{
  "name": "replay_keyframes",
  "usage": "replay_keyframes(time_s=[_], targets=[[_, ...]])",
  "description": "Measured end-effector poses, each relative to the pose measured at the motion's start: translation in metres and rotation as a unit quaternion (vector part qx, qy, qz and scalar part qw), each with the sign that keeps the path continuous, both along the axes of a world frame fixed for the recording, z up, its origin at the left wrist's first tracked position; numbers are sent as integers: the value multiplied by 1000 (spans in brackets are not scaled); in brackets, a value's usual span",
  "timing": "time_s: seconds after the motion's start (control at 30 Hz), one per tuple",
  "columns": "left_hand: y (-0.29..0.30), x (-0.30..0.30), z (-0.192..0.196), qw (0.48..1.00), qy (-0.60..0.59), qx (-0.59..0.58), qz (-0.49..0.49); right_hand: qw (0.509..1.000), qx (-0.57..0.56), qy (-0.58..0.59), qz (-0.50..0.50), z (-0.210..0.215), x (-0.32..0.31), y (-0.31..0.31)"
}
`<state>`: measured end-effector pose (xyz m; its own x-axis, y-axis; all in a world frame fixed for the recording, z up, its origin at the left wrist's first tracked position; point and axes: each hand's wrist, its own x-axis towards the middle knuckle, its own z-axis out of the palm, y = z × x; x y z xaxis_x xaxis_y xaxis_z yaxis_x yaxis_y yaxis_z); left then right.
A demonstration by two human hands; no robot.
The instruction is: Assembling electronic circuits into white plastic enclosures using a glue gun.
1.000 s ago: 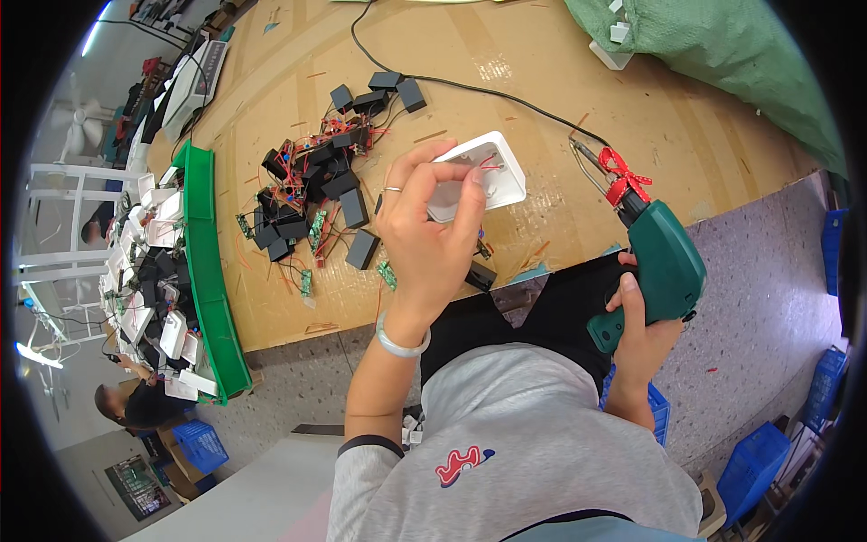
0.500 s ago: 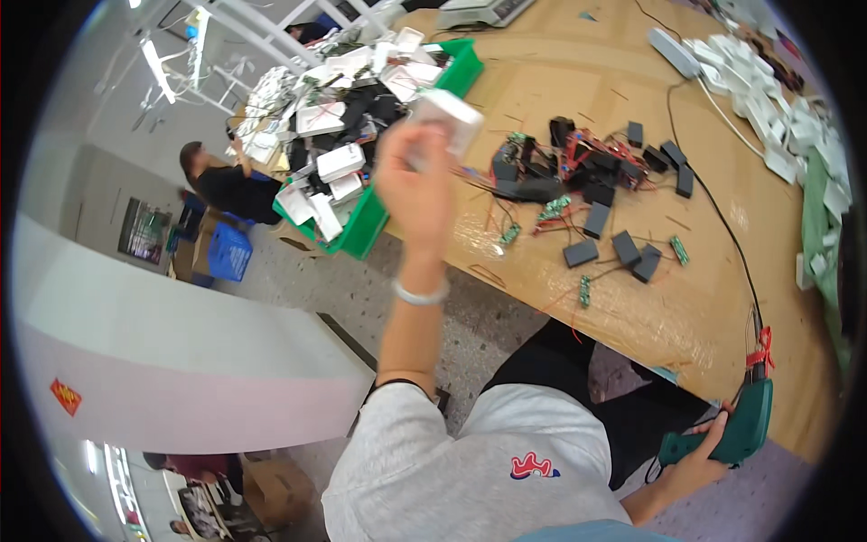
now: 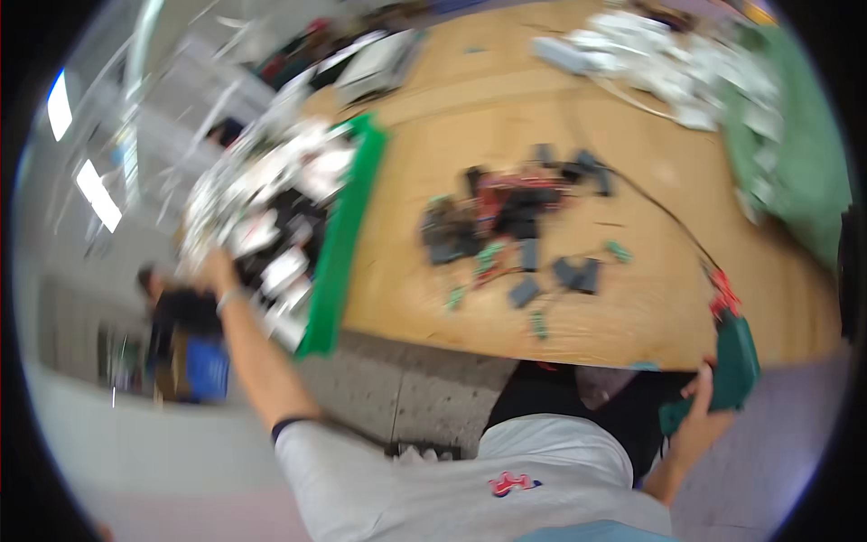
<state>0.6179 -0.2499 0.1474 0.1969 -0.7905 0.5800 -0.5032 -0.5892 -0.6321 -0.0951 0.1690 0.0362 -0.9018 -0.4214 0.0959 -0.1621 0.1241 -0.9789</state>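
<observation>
At the left, my left hand is stretched to the outer edge of the green bin, beside its heap of white plastic cases and black parts. Motion smears its fingers, so I cannot see whether they hold anything. My right hand is wrapped round a green pistol-shaped tool at the table's front right edge. Red material is tied round the tool's narrow end, where a black cable runs off. Black box-shaped parts, red wires and small green circuit boards lie on the table between my hands.
The brown-covered table has a grey device at its far left. White pieces and green cloth lie along the far right. A power strip sits near them. Another person is beyond the bin.
My left hand has swung left from above the table's near side to the bin's outer edge; the white case it held is no longer distinguishable. The view has turned. My right hand keeps the tool.
</observation>
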Motion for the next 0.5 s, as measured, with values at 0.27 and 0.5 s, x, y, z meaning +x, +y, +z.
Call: replay_keyframes(time_s=[0.27,0.5], targets=[[43,-272,55,769,142,-292,-550,984,-137,-37,-107,7,-45,14],[129,-712,-101,352,520,382,-678,954,-213,-42,-208,7,-62,36]])
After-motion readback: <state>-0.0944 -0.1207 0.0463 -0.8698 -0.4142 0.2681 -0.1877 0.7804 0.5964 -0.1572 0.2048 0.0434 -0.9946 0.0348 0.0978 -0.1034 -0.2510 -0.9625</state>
